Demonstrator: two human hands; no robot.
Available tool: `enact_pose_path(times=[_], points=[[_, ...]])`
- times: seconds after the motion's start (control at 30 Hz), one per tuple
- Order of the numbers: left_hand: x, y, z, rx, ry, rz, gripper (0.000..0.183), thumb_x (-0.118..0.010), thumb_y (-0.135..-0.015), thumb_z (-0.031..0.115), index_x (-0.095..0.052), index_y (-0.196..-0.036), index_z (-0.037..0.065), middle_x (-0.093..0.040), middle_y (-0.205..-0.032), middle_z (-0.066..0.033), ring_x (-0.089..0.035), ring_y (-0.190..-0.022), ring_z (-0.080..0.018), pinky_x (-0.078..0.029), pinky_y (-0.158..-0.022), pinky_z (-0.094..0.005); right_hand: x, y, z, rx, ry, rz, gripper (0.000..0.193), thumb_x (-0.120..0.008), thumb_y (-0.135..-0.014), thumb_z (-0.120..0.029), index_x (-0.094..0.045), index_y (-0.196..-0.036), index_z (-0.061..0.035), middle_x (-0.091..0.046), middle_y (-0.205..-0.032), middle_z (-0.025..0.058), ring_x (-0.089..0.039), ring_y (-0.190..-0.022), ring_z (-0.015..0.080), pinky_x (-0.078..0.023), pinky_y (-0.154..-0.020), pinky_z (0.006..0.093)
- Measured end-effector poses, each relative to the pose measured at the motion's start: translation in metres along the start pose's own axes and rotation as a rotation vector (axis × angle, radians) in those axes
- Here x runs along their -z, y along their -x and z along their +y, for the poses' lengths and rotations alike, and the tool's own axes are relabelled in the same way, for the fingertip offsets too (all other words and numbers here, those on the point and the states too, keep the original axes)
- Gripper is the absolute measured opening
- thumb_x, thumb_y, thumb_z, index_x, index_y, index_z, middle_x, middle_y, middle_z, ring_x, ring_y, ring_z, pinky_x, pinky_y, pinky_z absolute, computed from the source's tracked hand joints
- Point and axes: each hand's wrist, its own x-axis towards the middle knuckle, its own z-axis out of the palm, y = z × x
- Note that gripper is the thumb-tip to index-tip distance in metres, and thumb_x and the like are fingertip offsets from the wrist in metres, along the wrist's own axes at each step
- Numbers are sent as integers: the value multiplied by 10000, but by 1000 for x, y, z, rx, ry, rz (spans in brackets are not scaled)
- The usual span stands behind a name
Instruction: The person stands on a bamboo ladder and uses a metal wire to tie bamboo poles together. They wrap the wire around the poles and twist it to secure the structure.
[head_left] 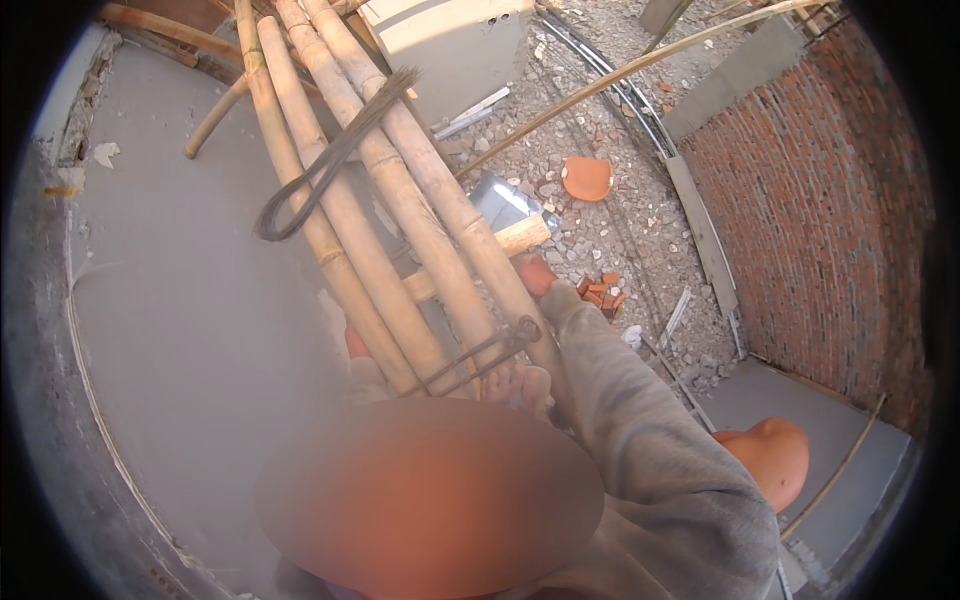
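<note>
Several bamboo poles [385, 165] run side by side away from me. My right arm, in a grey sleeve, reaches forward, and my right hand [537, 275] is closed against the side of the rightmost pole, its fingers mostly hidden. Across the poles lies a pair of dark metal pincers [524, 331]. Just below the pincers show pale, finger-like ridges [516, 385]; I cannot tell whether they are my left hand. A reddish and pale patch [358, 345] shows left of the poles, too hidden to identify. A large blur covers the lower middle.
A looped bundle of dark wire [330, 165] rests over the poles, and a wooden batten [520, 235] crosses under them. Rubble [630, 225] with broken bricks [602, 293] lies to the right, before a brick wall [800, 190]. Smooth grey concrete [180, 300] spreads to the left.
</note>
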Motion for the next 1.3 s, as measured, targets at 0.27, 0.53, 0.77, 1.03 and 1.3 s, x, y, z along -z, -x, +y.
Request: enact_pose_path(times=[0.27,0.53,0.77,1.03,1.3], points=[[1,3,2,-9,-21,12,419,-451,-1072,306,-593,-1323,2,-691,-1201,-153,-708,-1029,-261,-615,-862,-387,1,-6,-26,-861,-1381,43,234,-615,-808,-108,-735,-953,31,-722,-884,164,-689,-757,283,-549,-698,414],[4,2,-2,-24,-30,24,423,-446,-1075,309,-591,-1327,1,-690,-1206,-153,-708,-1034,-260,-616,-861,-384,20,-3,-50,-818,-1830,118,458,-676,-859,-278,-653,-1203,23,-710,-1064,150,-685,-871,278,-556,-766,423],[24,-7,-11,-100,-209,-14,421,-411,-1090,277,-555,-1367,-5,-690,-1204,-161,-708,-1023,-260,-613,-840,-377,29,-7,-60,-765,-1790,-25,620,-754,-860,-424,-607,-1313,-27,-686,-1172,136,-669,-987,257,-545,-848,415],[6,-9,14,-180,-98,459,436,-645,-953,231,-583,-1288,-41,-626,-1270,-163,-609,-1158,-309,-522,-966,-426,25,-8,-57,-730,-1891,17,545,-747,-869,-334,-619,-1300,-26,-699,-1163,130,-680,-994,246,-555,-845,412],[-138,31,62,-1307,-1567,38,576,-764,-790,136,-596,-1327,13,-500,-1438,-143,-366,-1405,-376,-287,-1171,-532,26,-10,-60,-753,-1960,44,518,-741,-876,-298,-625,-1301,-24,-717,-1138,127,-699,-957,242,-568,-838,398]])
